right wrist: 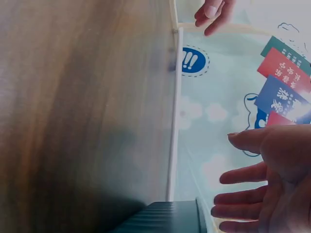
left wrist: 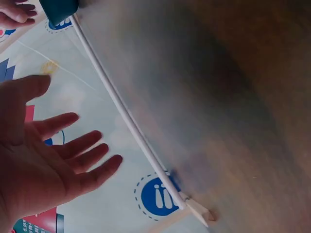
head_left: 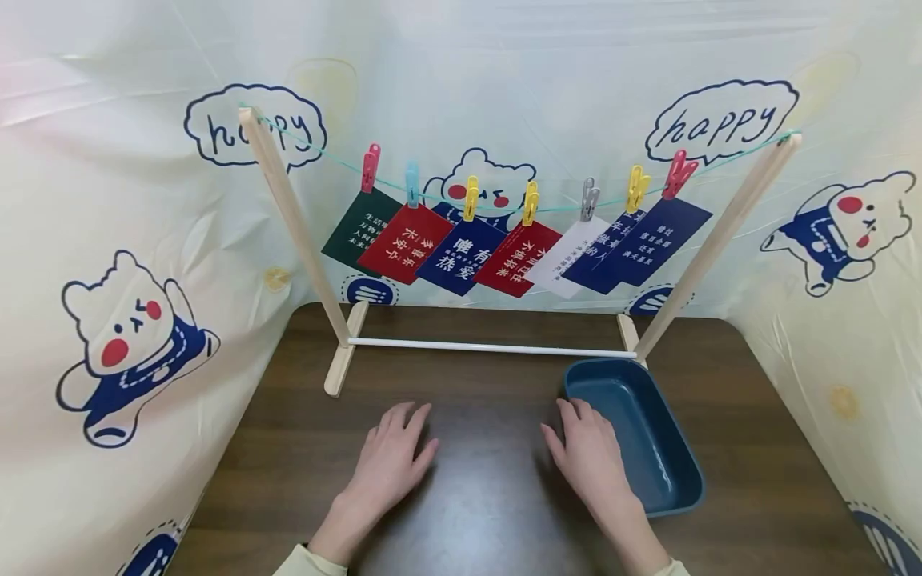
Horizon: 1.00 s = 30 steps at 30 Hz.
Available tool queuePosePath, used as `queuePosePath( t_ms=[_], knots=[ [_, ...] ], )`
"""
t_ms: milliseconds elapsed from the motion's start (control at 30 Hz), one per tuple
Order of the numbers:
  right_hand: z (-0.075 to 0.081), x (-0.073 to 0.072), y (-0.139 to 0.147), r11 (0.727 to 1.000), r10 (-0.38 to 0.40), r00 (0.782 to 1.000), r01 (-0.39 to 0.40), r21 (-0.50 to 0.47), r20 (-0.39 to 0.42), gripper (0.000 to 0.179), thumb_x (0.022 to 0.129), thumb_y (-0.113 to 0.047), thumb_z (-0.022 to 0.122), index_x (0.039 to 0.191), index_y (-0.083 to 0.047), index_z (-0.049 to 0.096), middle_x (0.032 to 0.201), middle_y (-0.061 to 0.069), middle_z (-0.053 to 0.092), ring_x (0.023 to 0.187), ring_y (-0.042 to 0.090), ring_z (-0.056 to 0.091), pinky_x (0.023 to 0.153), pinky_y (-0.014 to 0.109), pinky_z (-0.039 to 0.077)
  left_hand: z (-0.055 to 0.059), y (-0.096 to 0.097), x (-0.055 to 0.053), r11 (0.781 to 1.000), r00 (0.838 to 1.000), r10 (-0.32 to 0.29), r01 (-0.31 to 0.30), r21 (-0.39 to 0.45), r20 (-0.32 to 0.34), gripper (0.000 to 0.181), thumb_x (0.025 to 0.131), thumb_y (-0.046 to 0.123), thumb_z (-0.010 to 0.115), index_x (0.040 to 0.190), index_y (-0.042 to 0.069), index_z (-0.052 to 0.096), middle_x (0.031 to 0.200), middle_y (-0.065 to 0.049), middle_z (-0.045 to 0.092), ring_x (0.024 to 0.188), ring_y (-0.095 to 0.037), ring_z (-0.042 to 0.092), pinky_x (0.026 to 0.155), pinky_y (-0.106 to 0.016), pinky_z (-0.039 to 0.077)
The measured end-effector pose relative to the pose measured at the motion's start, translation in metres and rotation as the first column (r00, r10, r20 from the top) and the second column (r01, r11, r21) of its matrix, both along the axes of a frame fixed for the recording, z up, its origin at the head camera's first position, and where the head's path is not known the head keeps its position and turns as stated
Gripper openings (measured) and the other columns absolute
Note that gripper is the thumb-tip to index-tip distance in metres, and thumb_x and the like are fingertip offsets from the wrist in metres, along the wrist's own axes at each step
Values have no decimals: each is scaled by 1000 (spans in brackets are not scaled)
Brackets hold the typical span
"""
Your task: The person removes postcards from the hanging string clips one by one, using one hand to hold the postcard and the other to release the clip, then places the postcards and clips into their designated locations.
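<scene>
My left hand (head_left: 392,460) hovers over the table with relaxed, spread fingers and holds nothing. Its palm and parted fingers (left wrist: 92,158) show in the left wrist view. The right hand (head_left: 591,452), also with loose fingers and nothing in it, overlaps the left rim of a dark blue plastic tray (head_left: 680,460) in the head view. Beyond both hands, a teal string (head_left: 331,158) sags between two wooden posts. Clothespins hold several cards on it: a green card (head_left: 353,232), red ones such as this red card (head_left: 406,244), a white card (head_left: 565,260) and blue ones including the rightmost blue card (head_left: 659,240).
The left post (head_left: 295,228) and right post (head_left: 720,240) stand on wooden feet, joined low down by a white rod (head_left: 490,347). The brown table (head_left: 475,512) lies beneath. Behind and beside it hangs a pale printed curtain (head_left: 547,80) with bear drawings.
</scene>
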State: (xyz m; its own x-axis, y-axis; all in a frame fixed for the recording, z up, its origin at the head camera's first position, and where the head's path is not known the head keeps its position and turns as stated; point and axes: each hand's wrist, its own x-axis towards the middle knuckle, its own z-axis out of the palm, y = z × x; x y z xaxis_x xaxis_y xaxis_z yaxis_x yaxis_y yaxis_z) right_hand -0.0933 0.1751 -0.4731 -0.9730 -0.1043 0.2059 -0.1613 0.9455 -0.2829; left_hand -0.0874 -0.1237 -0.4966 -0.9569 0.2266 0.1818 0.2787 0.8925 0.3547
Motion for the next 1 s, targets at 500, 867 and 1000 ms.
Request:
queuePosePath(
  t_ms=[500,867,1000],
  knots=[
    [87,-38,-1,965,179,983,-181,-189,-29,36,97,-23,76,127,-3,70,118,17,72,97,29,71,83,46,62,19,-38,-40,811,990,92,-11,585,-108,25,93,14,80,115,4,74,101,-8,75,87,-15,69,75,-29,60],
    [202,-76,-35,869,405,906,-423,-256,-121,32,99,-29,73,126,-12,71,118,5,74,92,16,67,80,38,60,102,-92,-102,513,971,235,-81,855,-49,28,99,17,74,121,0,73,89,1,75,71,-6,69,66,-17,56],
    [233,-95,-59,847,462,876,-482,-224,-136,30,100,-27,72,125,-10,72,113,5,75,93,17,67,80,35,59,116,-100,-117,393,970,238,-47,918,-53,31,98,13,74,123,-4,70,97,2,73,75,-7,71,70,-18,58]
  ],
)
